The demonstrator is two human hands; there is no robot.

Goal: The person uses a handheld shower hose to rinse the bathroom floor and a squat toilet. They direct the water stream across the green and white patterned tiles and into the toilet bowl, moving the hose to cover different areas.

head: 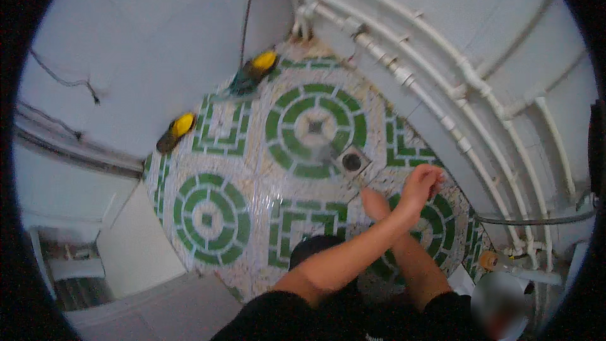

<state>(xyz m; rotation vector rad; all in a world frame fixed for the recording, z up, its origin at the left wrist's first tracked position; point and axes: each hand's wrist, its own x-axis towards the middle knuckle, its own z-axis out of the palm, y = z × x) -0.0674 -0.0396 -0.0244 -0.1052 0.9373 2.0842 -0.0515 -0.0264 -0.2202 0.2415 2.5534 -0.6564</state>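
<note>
My forearms cross over a patterned tile floor (258, 175), the left above the right. Reaching toward the right, my left hand (421, 182) has loosely curled fingers, and whether anything is inside them cannot be made out. My right hand (375, 202) is blurred and partly covered by the left forearm; its fingers are hard to see. Just beyond the right hand, a square metal floor drain (352, 161) with a dark round centre is set in the tiles. The tiles carry green rings and angular bands, and shine as if wet near the middle.
White pipes (440, 118) run along the right wall. Two yellow-and-dark items, possibly slippers, lie by the left wall, one farther off (259, 67) and one nearer (176, 132). A dark cable (247, 19) hangs near the corner. A bottle with an orange cap (490, 260) stands lower right.
</note>
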